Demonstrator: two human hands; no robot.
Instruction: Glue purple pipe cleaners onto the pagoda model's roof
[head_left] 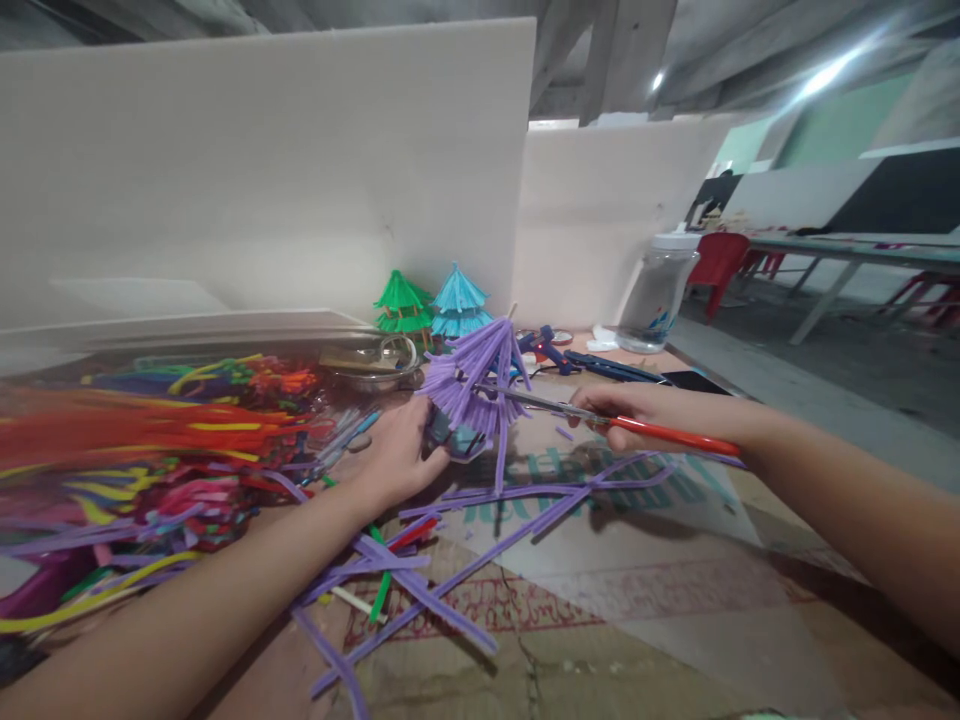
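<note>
A small purple pagoda (480, 380) of fuzzy pipe-cleaner strips, with layered sloping roofs, stands slightly tilted in the middle. My left hand (401, 450) is closed at its lower left side; the fingertips are partly hidden behind it. A grey-blue object (454, 440) shows under the roof beside my thumb, its kind unclear. In my right hand (626, 400) are red-handled scissors (667, 433), their blades reaching left into the purple strips. One purple strip hangs below the roof edge. Loose purple pipe cleaners (517, 535) lie crossed on the tabletop in front of both hands.
Green (403, 300) and blue pagodas (457, 300) stand behind. Piles of coloured pipe cleaners (150, 430) cover the left side. A glue gun (551, 350), dark-handled tool (611, 368) and clear bottle (656, 295) sit at back right. White boards (262, 180) wall off the rear.
</note>
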